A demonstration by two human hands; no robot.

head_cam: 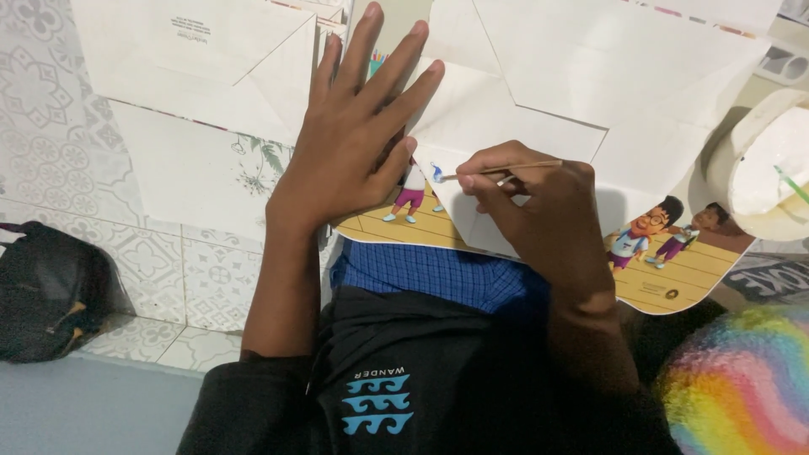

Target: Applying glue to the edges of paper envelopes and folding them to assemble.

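My left hand point(354, 135) lies flat, fingers spread, pressing down a colourful cartoon-printed sheet point(666, 278) and the white folded paper point(539, 109) on it. My right hand point(539, 211) pinches a thin wooden stick point(497, 169) whose tip, with a blob of bluish-white paste, touches the flap edge of the white paper beside my left thumb. The printed sheet shows cartoon figures on a yellow floor and rests over my lap.
More white paper envelopes point(202, 76) lie on the patterned tiles point(50, 143) at upper left. A white bowl point(767, 168) with a green stick stands at right. A black bag point(46, 286) sits at left, a rainbow fluffy thing point(742, 379) at lower right.
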